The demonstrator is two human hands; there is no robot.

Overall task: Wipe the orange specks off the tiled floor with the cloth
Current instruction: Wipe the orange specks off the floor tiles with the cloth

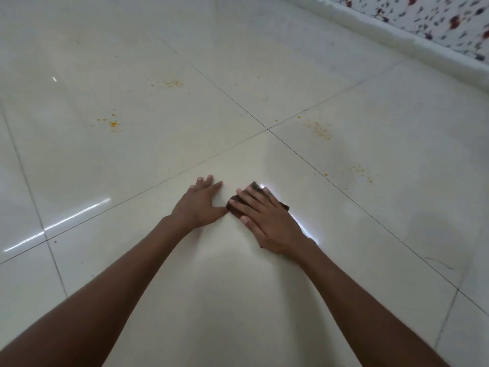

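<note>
A small dark brown cloth (236,206) lies flat on the glossy cream tiled floor (238,287). My right hand (264,221) presses on it with straight, spread fingers and covers most of it. Just left of the cloth my left hand (199,203) rests flat on the tile, fingers spread, its thumb near the cloth's edge. Orange specks lie in separate patches farther out: one at the left (112,124), one at the far middle (172,83), one right of the tile junction (317,129) and one at the right (362,172).
Dark grout lines cross at a junction (268,129) beyond my hands. A pale skirting (412,38) runs along the top right, with a flower-patterned wall (436,17) above it. A thin dark hair-like strand (442,262) lies on the tile at the right.
</note>
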